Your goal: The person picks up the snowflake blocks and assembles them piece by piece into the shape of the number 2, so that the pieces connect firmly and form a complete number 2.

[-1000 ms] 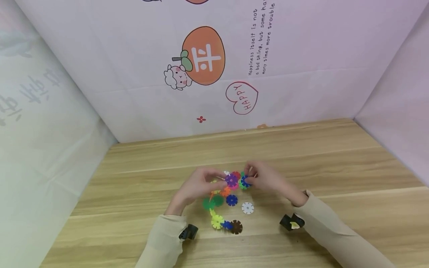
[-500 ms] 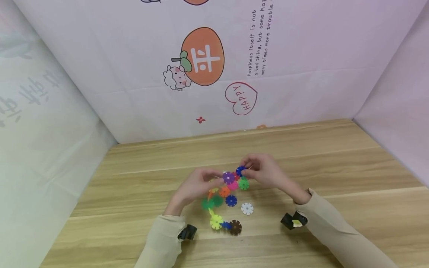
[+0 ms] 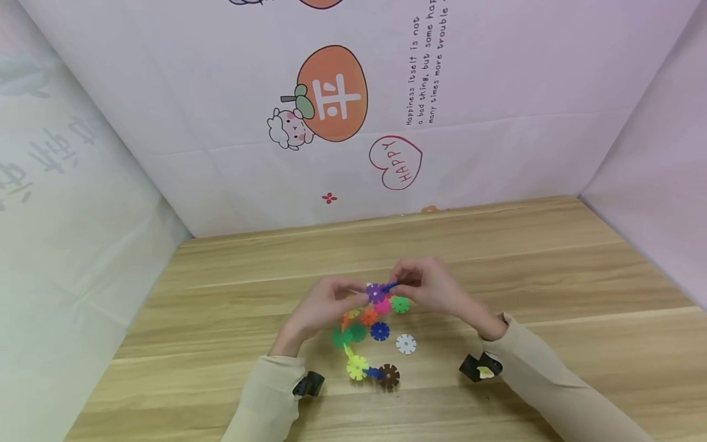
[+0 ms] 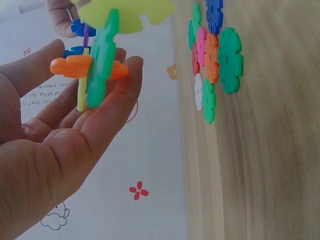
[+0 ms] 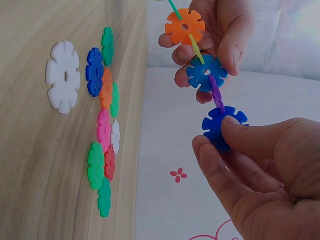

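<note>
Snowflake-disc chain (image 5: 200, 55), held in the air above the wooden table (image 3: 552, 264), just past the loose discs lying toward six o'clock. Pinched at its near end by the left hand (image 3: 320, 307), fingers curled around the orange and green pieces, as seen from the left wrist. Blue disc (image 5: 223, 125) gripped between thumb and fingertips of the right hand (image 3: 436, 288), set against the purple disc (image 5: 216, 94) at the chain's free end. Judged to be the joining step: slot meeting slot, not clearly seated. Next move likely calls for squaring the blue disc crosswise to the purple one, then a firm push along the chain while the left hand braces against it. Long axis running roughly from nine to three o'clock in the head view, between the two hands, free end pointing toward three. Neighbouring discs turned at right angles to one another. Lying flat on the table at six o'clock: a white disc (image 3: 405, 344), a second assembled cluster (image 3: 367, 368), other loose pieces.
</note>
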